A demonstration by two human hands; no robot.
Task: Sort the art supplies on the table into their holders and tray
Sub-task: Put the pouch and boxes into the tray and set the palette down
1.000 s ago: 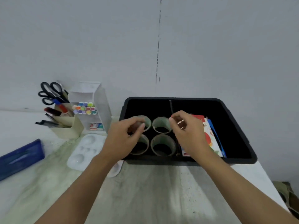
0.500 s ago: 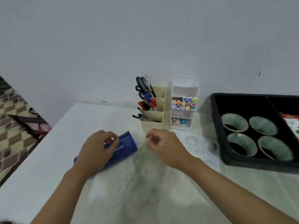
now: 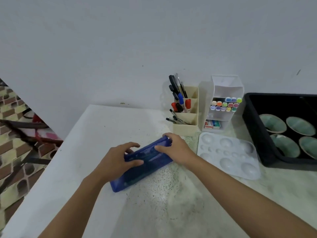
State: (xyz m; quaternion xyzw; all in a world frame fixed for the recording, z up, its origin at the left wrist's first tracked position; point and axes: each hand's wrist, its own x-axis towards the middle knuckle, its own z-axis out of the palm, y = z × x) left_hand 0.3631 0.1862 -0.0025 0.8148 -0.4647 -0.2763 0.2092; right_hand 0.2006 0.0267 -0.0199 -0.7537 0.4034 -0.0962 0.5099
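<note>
The translucent blue plastic pencil case (image 3: 149, 160) lies slantwise at frame centre on the white speckled surface (image 3: 154, 203). The left hand (image 3: 115, 162) curls its fingers (image 3: 132, 145) over the middle, thumb on the near side. The right hand (image 3: 176, 148) grips the upper-right end. The case looks light, stiff and rather slick, so it is best held by both ends. Its contents are too blurred to name.

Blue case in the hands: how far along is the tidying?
Looks done: markers sit in the white holder, pens and scissors in the beige holder, four green bowls in the black tray. In hand: left hand and right hand both grip the blue case on the table. Left: the case, and the white paint palette lying loose beside the tray.
</note>
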